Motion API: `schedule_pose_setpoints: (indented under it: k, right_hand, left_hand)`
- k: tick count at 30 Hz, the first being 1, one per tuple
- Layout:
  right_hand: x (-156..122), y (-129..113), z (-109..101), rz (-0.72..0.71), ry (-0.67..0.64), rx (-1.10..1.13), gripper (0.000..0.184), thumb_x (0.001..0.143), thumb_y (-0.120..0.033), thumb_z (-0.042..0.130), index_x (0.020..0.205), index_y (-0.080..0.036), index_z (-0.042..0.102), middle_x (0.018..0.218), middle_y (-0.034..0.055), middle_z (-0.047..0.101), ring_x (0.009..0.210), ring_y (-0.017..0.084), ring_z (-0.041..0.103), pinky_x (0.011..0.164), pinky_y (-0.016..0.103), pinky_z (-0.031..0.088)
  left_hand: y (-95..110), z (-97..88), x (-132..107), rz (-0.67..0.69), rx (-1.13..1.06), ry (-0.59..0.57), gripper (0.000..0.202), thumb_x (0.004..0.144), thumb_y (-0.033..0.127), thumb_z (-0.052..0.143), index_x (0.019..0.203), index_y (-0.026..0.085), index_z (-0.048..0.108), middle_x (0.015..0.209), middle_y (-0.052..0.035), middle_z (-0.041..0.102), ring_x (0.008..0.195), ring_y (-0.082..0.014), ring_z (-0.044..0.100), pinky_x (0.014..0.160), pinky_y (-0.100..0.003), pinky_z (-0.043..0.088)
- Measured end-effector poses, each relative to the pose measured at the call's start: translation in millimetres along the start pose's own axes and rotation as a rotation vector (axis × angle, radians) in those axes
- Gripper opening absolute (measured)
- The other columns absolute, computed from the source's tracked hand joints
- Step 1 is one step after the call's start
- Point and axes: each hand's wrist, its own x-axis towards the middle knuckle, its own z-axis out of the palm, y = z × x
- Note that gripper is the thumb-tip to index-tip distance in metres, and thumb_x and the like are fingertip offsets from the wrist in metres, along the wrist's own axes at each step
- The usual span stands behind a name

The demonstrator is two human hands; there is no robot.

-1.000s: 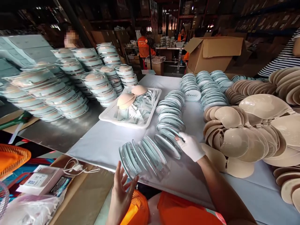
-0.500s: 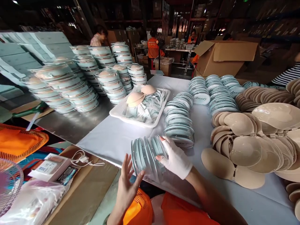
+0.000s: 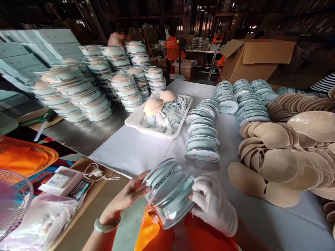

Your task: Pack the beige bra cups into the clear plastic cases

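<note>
– Holding what, and where?

– A tilted batch of clear and pale-blue plastic cases (image 3: pixel 169 190), lettered "beauty", raised at the near edge of the white-covered tabletop (image 3: pixel 117 148), in front of an orange garment (image 3: pixel 154 232).

– Gripped how?

– Squeezed between both hands: bare left hand (image 3: pixel 129 193) closed around the left end, white-gloved right hand (image 3: pixel 216 204) with fingers bent against the right. Cannot tell the exact contact underneath.

– Just beyond?

– More lettered cases in a curving row (image 3: pixel 202 139), well apart from the beige bra cups (image 3: pixel 281 165) heaped to the right. Left of that row, a white plastic tray (image 3: pixel 149 131) with beige cups (image 3: pixel 154 106) on top of small packets (image 3: pixel 167 122).

– And farther left?

– Tall stacks of filled cases (image 3: pixel 124 89), with beige showing through the lids, on bare metal.
</note>
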Motion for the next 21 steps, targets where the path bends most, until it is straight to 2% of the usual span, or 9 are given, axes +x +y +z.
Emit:
schedule_pose_setpoints:
  k: [2,5,8,10,11,13,16,18,21]
  right_hand:
    - [-8,1,-5,0.026,0.021,0.045,0.01,0.084,-0.016,0.062,0.085,-0.019,0.053,0.104,0.0051,0.062,0.112,0.022,0.059,0.096,0.037,0.048]
    - [-23,-4,-5,0.101,0.051,0.029,0.024,0.091,-0.04,0.064,0.097,-0.021,0.051,0.131,0.0116,0.052,0.136,0.03,0.046,0.106,0.044,0.045]
    - [-35,-7,3,0.104,0.059,-0.065,0.058,0.093,-0.062,0.053,0.13,-0.018,0.043,0.145,0.0179,0.044,0.145,0.036,0.037,0.114,0.054,0.038]
    - [-40,-7,5,0.152,0.011,-0.198,0.079,0.091,-0.066,0.052,0.148,-0.015,0.034,0.15,0.0195,0.042,0.143,0.038,0.037,0.113,0.055,0.038]
    - [-43,-7,5,0.194,-0.014,-0.262,0.085,0.09,-0.066,0.054,0.154,-0.015,0.031,0.151,0.0194,0.041,0.139,0.038,0.04,0.109,0.053,0.04]
    - [-47,-8,6,0.306,-0.005,-0.33,0.095,0.087,-0.067,0.056,0.16,-0.016,0.025,0.148,0.0199,0.044,0.128,0.037,0.047,0.097,0.05,0.047]
    - [-45,-9,8,0.44,0.055,-0.372,0.1,0.085,-0.069,0.055,0.162,-0.015,0.021,0.132,0.02,0.056,0.109,0.037,0.053,0.082,0.05,0.051]
    - [-37,-6,10,0.429,0.023,-0.389,0.096,0.083,-0.072,0.055,0.157,-0.016,0.033,0.124,0.0186,0.061,0.101,0.036,0.056,0.078,0.048,0.051]
    - [-20,9,1,0.273,-0.092,-0.291,0.085,0.088,-0.078,0.045,0.144,-0.014,0.047,0.131,0.0171,0.061,0.104,0.032,0.06,0.084,0.045,0.053]
  left_hand:
    - [13,4.7,18,0.016,0.016,-0.169,0.053,0.083,0.047,0.077,0.129,0.022,0.073,0.12,-0.013,0.076,0.117,-0.0354,0.07,0.104,-0.051,0.055]
    - [38,25.0,58,0.111,0.056,-0.369,0.044,0.079,0.039,0.08,0.121,0.025,0.078,0.111,-0.0112,0.079,0.105,-0.0338,0.076,0.092,-0.048,0.062]
    - [55,57.6,99,0.26,0.026,-0.354,0.038,0.067,0.045,0.089,0.099,0.024,0.085,0.094,-0.0119,0.081,0.084,-0.0347,0.079,0.074,-0.045,0.066]
    - [55,76.3,113,0.283,0.019,-0.291,0.042,0.064,0.055,0.088,0.092,0.023,0.085,0.092,-0.013,0.081,0.084,-0.0362,0.078,0.075,-0.047,0.066]
    - [51,82.0,114,0.271,0.037,-0.251,0.044,0.067,0.058,0.086,0.094,0.023,0.085,0.097,-0.0136,0.081,0.09,-0.037,0.078,0.081,-0.048,0.065]
    - [37,85.3,106,0.249,0.093,-0.164,0.053,0.075,0.062,0.079,0.112,0.023,0.081,0.117,-0.0147,0.077,0.111,-0.0388,0.072,0.1,-0.053,0.058]
    - [8,80.6,74,0.279,0.113,-0.085,0.081,0.078,0.066,0.076,0.146,0.026,0.059,0.152,-0.0145,0.056,0.142,-0.0403,0.05,0.118,-0.058,0.039]
    - [-10,81.2,54,0.306,0.129,-0.088,0.102,0.068,0.064,0.085,0.155,0.03,0.046,0.163,-0.0137,0.041,0.15,-0.0417,0.036,0.121,-0.059,0.033]
    - [-28,90.8,46,0.309,0.19,-0.041,0.106,0.063,0.053,0.093,0.156,0.035,0.044,0.168,-0.0115,0.03,0.153,-0.0417,0.029,0.121,-0.058,0.032]
